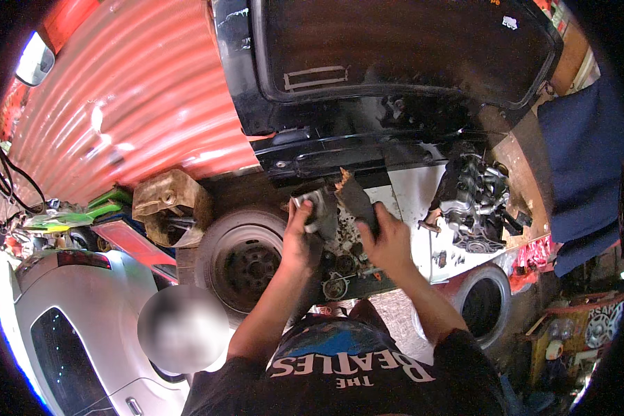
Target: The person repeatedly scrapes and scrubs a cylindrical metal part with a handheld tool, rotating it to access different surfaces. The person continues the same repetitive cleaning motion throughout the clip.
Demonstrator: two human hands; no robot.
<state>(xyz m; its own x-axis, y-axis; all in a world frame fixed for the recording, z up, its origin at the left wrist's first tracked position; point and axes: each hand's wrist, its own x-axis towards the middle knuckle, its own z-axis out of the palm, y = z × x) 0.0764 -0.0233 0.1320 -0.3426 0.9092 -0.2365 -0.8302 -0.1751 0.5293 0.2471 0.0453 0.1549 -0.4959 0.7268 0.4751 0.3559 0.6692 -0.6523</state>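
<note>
My left hand [297, 242] grips a silvery metal part [320, 205], its thumb lying along the near face. In my right hand [390, 247] is a dark grey sheet [358, 200] with a torn brown edge, apparently sandpaper. The sheet stands beside the metal part, its upper end tilted towards it; whether they touch is hard to tell. Below both hands, several engine parts lie on the bench, among them a round metal housing [335, 287]. The side of the metal part facing the sheet is in shadow.
A steel wheel with tyre [247, 260] stands left, beside a grimy metal pan [166, 200]. An engine assembly [470, 203] sits on the white bench top [413, 192]. Behind is a black vehicle panel [312, 119]. A tyre [483, 301], silver car [78, 296] and person [183, 329] are nearby.
</note>
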